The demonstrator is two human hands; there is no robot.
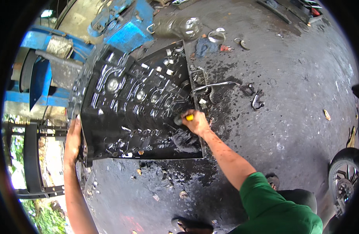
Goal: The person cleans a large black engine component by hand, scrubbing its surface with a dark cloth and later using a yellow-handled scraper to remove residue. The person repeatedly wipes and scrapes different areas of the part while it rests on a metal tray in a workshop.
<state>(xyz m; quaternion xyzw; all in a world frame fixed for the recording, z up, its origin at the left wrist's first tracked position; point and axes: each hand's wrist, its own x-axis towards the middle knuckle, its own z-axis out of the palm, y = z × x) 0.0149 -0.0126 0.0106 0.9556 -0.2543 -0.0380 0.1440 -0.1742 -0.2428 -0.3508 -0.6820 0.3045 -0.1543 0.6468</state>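
A large black engine block (109,128), wet and shiny with oil, rises from a shallow metal tray (186,64). My left hand (73,138) lies along the block's left edge, fingers stretched out against it. On the right, my right hand (195,123) is closed round a yellow-handled tool (190,117) at the block's lower right part. The dark end of this tool is partly hidden, so its exact kind does not show. Just below that hand, a crumpled black rag (185,141) lies in the tray.
A blue machine (128,25) and a large clear plastic bottle (177,27) stand beyond the block. A blue cloth (206,47) and a metal ring (217,36) lie on the oily floor. A thin metal rod (216,84) crosses the tray's right rim. A motorcycle wheel (345,173) is at far right.
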